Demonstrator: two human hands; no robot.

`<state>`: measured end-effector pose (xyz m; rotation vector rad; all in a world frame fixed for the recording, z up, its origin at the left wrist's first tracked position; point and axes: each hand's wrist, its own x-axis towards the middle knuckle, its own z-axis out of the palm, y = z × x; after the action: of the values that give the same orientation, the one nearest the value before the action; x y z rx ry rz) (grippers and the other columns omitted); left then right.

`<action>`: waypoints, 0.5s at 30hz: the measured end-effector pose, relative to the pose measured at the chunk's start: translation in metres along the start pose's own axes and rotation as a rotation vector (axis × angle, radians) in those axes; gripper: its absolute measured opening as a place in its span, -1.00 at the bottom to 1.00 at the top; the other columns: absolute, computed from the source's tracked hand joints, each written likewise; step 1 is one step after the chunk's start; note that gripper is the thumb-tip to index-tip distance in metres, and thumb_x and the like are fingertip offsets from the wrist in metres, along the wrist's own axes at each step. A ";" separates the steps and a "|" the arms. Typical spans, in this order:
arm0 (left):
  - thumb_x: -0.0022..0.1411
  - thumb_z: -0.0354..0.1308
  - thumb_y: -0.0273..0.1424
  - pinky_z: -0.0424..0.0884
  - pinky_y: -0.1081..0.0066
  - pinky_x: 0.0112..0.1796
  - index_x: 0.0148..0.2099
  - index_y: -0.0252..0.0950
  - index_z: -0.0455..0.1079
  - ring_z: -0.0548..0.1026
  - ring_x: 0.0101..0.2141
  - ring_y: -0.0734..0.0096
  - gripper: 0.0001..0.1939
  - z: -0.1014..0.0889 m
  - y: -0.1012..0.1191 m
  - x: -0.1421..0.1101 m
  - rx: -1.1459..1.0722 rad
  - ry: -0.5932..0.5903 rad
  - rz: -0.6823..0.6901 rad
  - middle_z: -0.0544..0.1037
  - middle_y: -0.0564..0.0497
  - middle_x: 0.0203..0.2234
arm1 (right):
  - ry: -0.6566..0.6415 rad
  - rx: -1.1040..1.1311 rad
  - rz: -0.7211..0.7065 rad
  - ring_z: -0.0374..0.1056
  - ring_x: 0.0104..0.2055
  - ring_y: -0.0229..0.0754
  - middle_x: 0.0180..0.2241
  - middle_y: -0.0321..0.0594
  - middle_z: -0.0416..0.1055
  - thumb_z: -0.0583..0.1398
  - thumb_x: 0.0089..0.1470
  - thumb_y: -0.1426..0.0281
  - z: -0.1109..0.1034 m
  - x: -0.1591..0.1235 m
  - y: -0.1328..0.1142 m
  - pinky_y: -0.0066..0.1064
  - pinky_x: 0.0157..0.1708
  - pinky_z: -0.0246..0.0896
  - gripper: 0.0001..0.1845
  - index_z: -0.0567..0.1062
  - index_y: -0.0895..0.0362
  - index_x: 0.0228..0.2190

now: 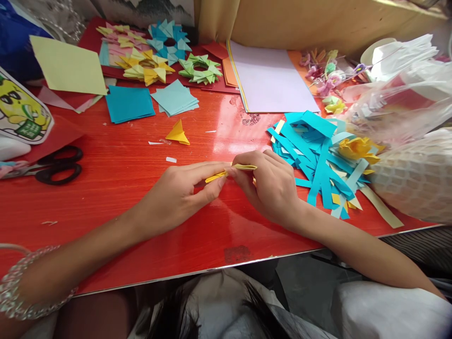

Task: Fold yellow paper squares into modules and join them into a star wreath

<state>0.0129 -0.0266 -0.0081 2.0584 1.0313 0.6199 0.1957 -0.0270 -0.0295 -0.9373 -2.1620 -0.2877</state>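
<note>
My left hand (183, 193) and my right hand (271, 183) meet over the red table. Between them is a small piece of folded yellow paper (246, 167), pale on the right and deeper yellow toward the left. My left fingers and thumb pinch its left end; my right fingers curl over the other side, partly hiding it. Beyond my hands a separate folded yellow paper piece (179, 133) lies on the table. Finished paper rings in blue (183, 43), yellow (161, 70) and green (213, 73) rest at the back.
Black-handled scissors (60, 170) lie at the left. Stacks of dark blue squares (130, 103) and light blue squares (175, 98) sit behind my hands, with lilac sheets (271, 77) farther right. Blue paper strips (319, 160) heap beside my right hand, near a netted bundle (416, 176).
</note>
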 end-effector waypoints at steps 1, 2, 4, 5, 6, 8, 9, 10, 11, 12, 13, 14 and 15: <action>0.31 -0.05 -0.25 0.34 0.51 -0.08 0.04 -0.21 0.41 0.47 -0.07 0.35 -0.64 0.000 0.000 0.000 0.002 0.000 0.004 0.52 0.04 -0.04 | -0.004 0.009 0.004 0.25 -0.55 -0.27 -0.54 -0.26 0.42 0.05 0.20 0.41 0.000 0.000 0.000 -0.40 -0.48 0.04 -0.90 0.28 0.13 -0.38; 0.31 -0.05 -0.25 0.34 0.52 -0.10 0.04 -0.21 0.41 0.48 -0.09 0.36 -0.65 0.000 -0.001 0.000 0.006 0.000 0.011 0.52 0.04 -0.05 | -0.008 0.020 0.011 0.25 -0.55 -0.27 -0.54 -0.27 0.42 0.05 0.20 0.41 0.000 0.000 0.000 -0.40 -0.47 0.04 -0.90 0.28 0.13 -0.38; 0.31 -0.06 -0.26 0.35 0.53 -0.14 0.04 -0.21 0.41 0.49 -0.12 0.37 -0.65 0.000 -0.002 -0.001 0.015 0.000 0.027 0.53 0.05 -0.07 | -0.027 0.061 0.022 0.24 -0.55 -0.27 -0.54 -0.27 0.41 0.06 0.19 0.40 -0.001 0.000 0.001 -0.40 -0.45 0.05 -0.91 0.28 0.14 -0.37; 0.32 -0.07 -0.26 0.36 0.53 -0.16 0.03 -0.21 0.41 0.50 -0.13 0.37 -0.65 -0.001 -0.003 -0.002 0.021 0.001 0.031 0.54 0.05 -0.09 | -0.042 0.087 0.022 0.24 -0.54 -0.27 -0.54 -0.28 0.40 0.06 0.19 0.40 -0.001 0.001 0.001 -0.40 -0.45 0.06 -0.92 0.28 0.14 -0.36; 0.32 -0.07 -0.25 0.36 0.53 -0.19 0.02 -0.20 0.42 0.50 -0.14 0.37 -0.65 -0.001 -0.004 -0.002 0.029 0.002 0.030 0.56 0.06 -0.12 | -0.060 0.115 0.017 0.24 -0.53 -0.27 -0.52 -0.27 0.40 0.07 0.18 0.40 -0.002 0.001 0.002 -0.39 -0.44 0.06 -0.93 0.28 0.14 -0.35; 0.32 -0.08 -0.24 0.37 0.53 -0.23 -0.02 -0.20 0.44 0.51 -0.17 0.36 -0.66 -0.001 -0.004 -0.002 0.044 0.004 0.014 0.58 0.07 -0.19 | -0.093 0.165 -0.003 0.24 -0.52 -0.27 -0.48 -0.25 0.42 0.08 0.17 0.41 -0.004 0.003 0.003 -0.39 -0.44 0.07 -0.94 0.28 0.16 -0.33; 0.32 -0.09 -0.24 0.37 0.53 -0.25 -0.03 -0.20 0.45 0.52 -0.18 0.36 -0.66 -0.002 -0.004 -0.002 0.048 0.006 0.005 0.59 0.08 -0.23 | -0.104 0.180 -0.011 0.24 -0.51 -0.27 -0.47 -0.23 0.42 0.08 0.17 0.43 -0.005 0.004 0.004 -0.39 -0.44 0.07 -0.95 0.28 0.16 -0.33; 0.32 -0.09 -0.24 0.37 0.53 -0.27 -0.03 -0.20 0.45 0.52 -0.19 0.36 -0.65 -0.002 -0.004 -0.002 0.048 0.007 -0.003 0.59 0.08 -0.25 | -0.110 0.187 -0.016 0.24 -0.51 -0.27 -0.46 -0.22 0.43 0.07 0.17 0.44 -0.006 0.004 0.004 -0.39 -0.45 0.07 -0.96 0.28 0.17 -0.33; 0.32 -0.09 -0.24 0.37 0.53 -0.27 -0.02 -0.19 0.45 0.52 -0.20 0.37 -0.65 -0.002 -0.003 -0.002 0.042 0.008 -0.006 0.59 0.08 -0.25 | -0.112 0.189 -0.020 0.24 -0.51 -0.27 -0.46 -0.22 0.43 0.06 0.17 0.45 -0.006 0.005 0.004 -0.39 -0.45 0.07 -0.96 0.28 0.17 -0.33; 0.32 -0.08 -0.24 0.37 0.53 -0.27 0.00 -0.19 0.43 0.52 -0.19 0.38 -0.66 -0.001 -0.003 -0.002 0.030 0.005 -0.010 0.59 0.08 -0.22 | -0.110 0.185 -0.024 0.23 -0.51 -0.27 -0.46 -0.22 0.43 0.06 0.18 0.46 -0.006 0.005 0.005 -0.39 -0.45 0.07 -0.96 0.28 0.17 -0.33; 0.31 -0.06 -0.25 0.37 0.54 -0.25 0.02 -0.20 0.42 0.51 -0.18 0.38 -0.66 -0.001 -0.003 -0.001 0.020 0.004 -0.012 0.58 0.08 -0.20 | -0.107 0.183 -0.028 0.23 -0.51 -0.27 -0.46 -0.21 0.43 0.05 0.18 0.47 -0.006 0.005 0.005 -0.39 -0.45 0.07 -0.96 0.28 0.17 -0.33; 0.30 -0.04 -0.25 0.36 0.55 -0.23 0.04 -0.20 0.41 0.51 -0.17 0.39 -0.66 0.000 -0.002 -0.001 0.007 0.003 -0.013 0.57 0.07 -0.17 | -0.102 0.177 -0.032 0.22 -0.52 -0.27 -0.46 -0.21 0.44 0.04 0.19 0.47 -0.006 0.004 0.005 -0.39 -0.45 0.07 -0.96 0.28 0.18 -0.33; 0.29 -0.01 -0.26 0.36 0.56 -0.20 0.06 -0.21 0.39 0.50 -0.14 0.39 -0.65 0.000 -0.002 -0.001 -0.009 0.002 -0.013 0.56 0.07 -0.13 | -0.094 0.170 -0.035 0.22 -0.52 -0.26 -0.47 -0.20 0.44 0.04 0.19 0.48 -0.005 0.004 0.006 -0.38 -0.44 0.07 -0.95 0.29 0.18 -0.33</action>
<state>0.0117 -0.0263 -0.0103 2.0427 1.0406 0.6194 0.2007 -0.0233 -0.0239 -0.8322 -2.2507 -0.0760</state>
